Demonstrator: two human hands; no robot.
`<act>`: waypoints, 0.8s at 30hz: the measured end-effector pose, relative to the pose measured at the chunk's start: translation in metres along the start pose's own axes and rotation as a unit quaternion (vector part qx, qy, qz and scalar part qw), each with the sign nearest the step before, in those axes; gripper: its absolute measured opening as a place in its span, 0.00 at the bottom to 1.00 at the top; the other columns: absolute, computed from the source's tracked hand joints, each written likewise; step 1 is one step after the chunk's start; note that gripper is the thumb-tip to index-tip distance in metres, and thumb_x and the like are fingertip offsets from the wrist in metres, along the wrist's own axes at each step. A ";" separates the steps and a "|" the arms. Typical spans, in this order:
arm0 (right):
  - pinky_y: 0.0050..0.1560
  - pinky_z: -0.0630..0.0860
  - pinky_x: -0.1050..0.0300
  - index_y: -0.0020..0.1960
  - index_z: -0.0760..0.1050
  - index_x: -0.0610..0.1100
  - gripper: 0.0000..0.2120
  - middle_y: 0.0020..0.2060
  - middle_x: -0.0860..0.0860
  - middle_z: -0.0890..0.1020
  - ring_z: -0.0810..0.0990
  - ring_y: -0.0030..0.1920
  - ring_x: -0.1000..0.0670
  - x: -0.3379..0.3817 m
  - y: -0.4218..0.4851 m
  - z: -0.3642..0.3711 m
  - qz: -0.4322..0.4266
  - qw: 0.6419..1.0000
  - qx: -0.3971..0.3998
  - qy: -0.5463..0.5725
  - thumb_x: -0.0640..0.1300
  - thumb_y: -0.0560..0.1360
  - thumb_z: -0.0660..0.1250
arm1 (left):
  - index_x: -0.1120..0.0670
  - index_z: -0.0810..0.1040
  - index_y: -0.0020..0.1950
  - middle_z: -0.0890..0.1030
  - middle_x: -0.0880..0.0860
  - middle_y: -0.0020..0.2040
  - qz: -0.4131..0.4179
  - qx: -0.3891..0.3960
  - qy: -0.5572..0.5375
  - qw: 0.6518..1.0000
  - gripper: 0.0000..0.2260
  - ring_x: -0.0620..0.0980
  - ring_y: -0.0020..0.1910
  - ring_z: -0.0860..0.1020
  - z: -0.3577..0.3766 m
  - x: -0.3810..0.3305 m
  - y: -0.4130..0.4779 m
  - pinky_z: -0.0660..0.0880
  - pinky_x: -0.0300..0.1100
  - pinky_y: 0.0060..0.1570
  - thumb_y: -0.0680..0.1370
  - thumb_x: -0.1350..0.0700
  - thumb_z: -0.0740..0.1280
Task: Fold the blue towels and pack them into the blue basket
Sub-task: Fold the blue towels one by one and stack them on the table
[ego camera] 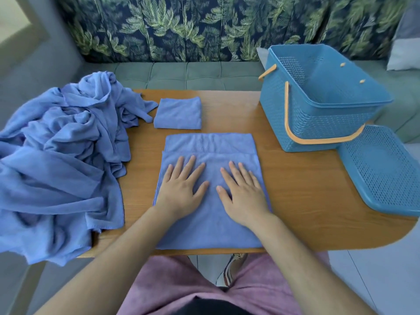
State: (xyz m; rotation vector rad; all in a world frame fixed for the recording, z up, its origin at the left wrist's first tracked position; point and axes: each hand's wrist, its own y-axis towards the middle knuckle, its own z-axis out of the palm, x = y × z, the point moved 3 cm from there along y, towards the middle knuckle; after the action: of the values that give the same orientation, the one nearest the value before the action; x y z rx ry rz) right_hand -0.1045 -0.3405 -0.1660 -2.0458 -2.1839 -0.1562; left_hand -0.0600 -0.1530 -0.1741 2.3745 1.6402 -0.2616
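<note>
A blue towel (210,230) lies folded over itself in the middle of the wooden table (302,201), its upper layer ending short of the far edge. My left hand (181,187) and my right hand (243,192) press flat on it side by side, fingers straight and spread. A small folded blue towel (178,113) sits just beyond it. A crumpled heap of blue towels (61,160) covers the table's left end and hangs over its edge. The blue basket (318,96) with orange handles stands at the far right, and nothing shows inside it.
The basket's blue perforated lid (384,171) lies flat at the table's right edge, partly overhanging. A green couch (188,75) with leaf-print cushions runs behind the table. Bare wood shows between the towel and the basket.
</note>
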 end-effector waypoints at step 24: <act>0.48 0.65 0.53 0.43 0.71 0.47 0.04 0.39 0.58 0.74 0.74 0.43 0.52 -0.073 0.059 -0.033 -0.118 0.958 -0.180 0.187 0.42 0.70 0.66 | 0.50 0.69 0.42 0.69 0.44 0.40 0.054 -0.092 -0.089 0.990 0.04 0.48 0.44 0.68 -0.040 0.070 0.041 0.59 0.44 0.46 0.69 0.53 0.61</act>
State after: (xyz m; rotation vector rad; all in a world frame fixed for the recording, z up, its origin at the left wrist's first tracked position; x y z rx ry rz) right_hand -0.0402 -0.4138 -0.1477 -1.7094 -2.2588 -0.9493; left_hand 0.0035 -0.0928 -0.1516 2.2241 1.3884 -0.2805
